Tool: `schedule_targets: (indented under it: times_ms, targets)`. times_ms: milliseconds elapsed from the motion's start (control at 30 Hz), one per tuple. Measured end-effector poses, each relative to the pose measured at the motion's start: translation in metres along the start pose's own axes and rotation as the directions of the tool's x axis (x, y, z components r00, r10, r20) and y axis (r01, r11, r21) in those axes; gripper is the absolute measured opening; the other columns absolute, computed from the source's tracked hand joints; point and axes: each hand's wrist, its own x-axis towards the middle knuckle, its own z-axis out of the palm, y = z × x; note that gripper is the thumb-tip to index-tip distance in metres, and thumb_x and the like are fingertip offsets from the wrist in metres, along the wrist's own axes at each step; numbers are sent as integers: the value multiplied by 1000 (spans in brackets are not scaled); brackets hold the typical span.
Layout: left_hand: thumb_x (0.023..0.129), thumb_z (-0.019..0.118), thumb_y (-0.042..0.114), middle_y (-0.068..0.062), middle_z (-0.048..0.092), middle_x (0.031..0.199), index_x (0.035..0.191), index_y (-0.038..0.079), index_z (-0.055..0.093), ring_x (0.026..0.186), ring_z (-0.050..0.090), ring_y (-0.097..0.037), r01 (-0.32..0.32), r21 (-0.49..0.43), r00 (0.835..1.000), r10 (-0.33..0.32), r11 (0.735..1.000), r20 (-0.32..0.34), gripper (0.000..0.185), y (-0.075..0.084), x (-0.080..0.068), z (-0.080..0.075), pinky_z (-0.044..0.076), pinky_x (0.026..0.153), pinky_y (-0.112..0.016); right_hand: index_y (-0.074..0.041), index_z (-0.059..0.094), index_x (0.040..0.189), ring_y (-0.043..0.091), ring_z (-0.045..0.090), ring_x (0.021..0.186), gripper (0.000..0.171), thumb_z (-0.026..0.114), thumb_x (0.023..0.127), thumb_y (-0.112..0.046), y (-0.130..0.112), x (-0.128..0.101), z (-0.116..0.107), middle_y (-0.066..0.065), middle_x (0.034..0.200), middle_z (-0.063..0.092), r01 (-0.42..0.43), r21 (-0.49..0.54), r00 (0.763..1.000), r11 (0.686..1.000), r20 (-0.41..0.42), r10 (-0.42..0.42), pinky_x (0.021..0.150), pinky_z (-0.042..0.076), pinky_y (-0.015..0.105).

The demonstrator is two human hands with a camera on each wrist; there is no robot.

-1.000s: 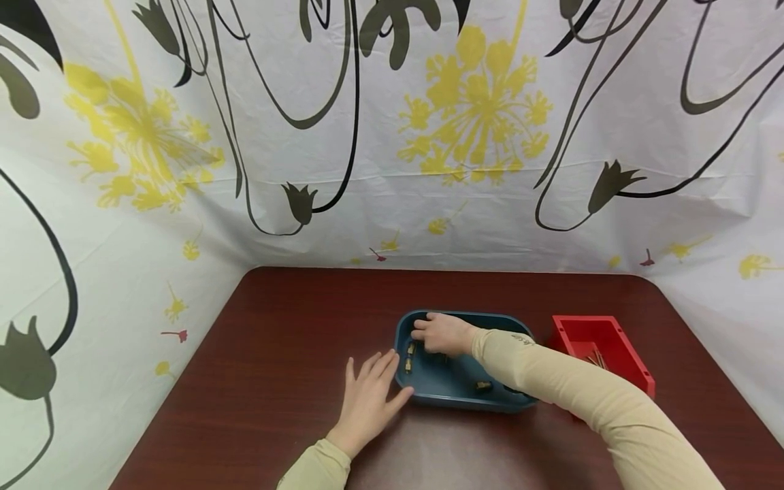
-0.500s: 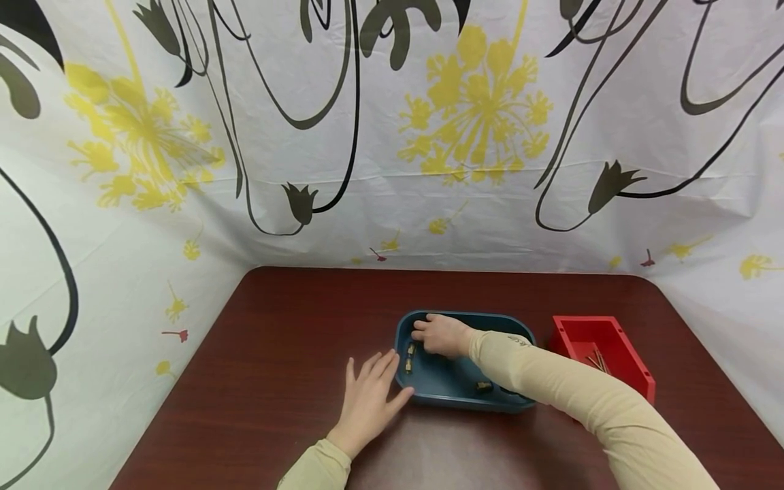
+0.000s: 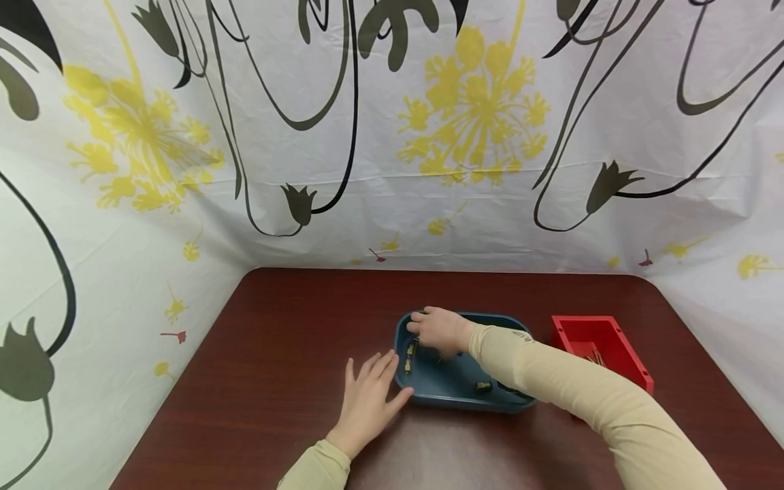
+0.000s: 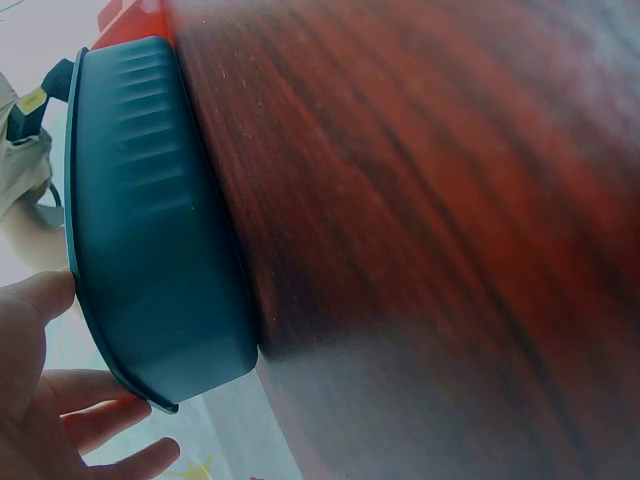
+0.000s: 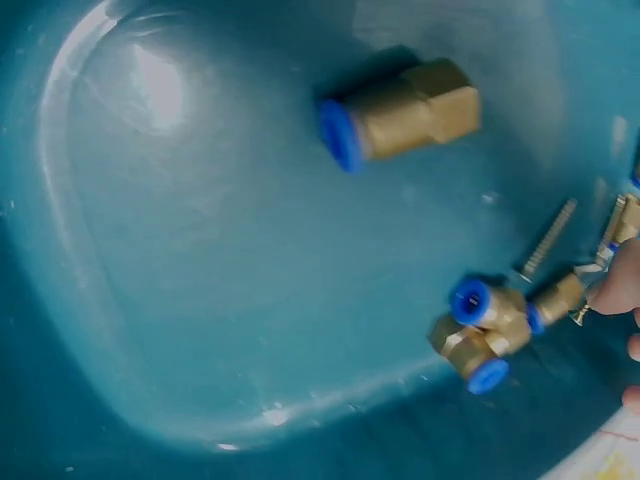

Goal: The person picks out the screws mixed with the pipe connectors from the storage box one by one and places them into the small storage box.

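Observation:
My right hand (image 3: 442,331) is over the far left part of the blue tray (image 3: 447,401), its fingers bent down among small parts. In the right wrist view the thumb (image 5: 618,285) is beside a small brass screw (image 5: 580,315) and a brass fitting (image 5: 560,295); whether it pinches either is hidden. Close by lie a brass fitting with blue collars (image 5: 485,330) and a loose screw (image 5: 550,238). A larger fitting (image 5: 420,110) lies apart. My left hand (image 3: 369,401) has its fingers spread, touching the tray's left end.
A red bin (image 3: 633,361) with several thin screws (image 3: 597,357) stands right of the tray, partly behind my right sleeve. Both containers sit on a dark wooden table (image 3: 294,381). A patterned cloth (image 3: 367,150) hangs behind and at the sides.
My right hand has shifted slightly toward the far left of the tray and risen a little. The left hand and both containers look the same.

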Motion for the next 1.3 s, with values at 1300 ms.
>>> schedule_targets:
  times_ms: [1300]
  targets:
    - [82, 53, 50, -5, 47, 127, 125, 9, 51, 115, 41, -26, 11, 2, 1000, -11, 1000, 18, 60, 1, 0, 1, 17, 91, -61, -23, 49, 52, 16, 37, 74, 28, 72, 59, -9, 78, -195, 29, -4, 74, 39, -339, 421, 878, 842, -180, 444, 58, 31, 30]
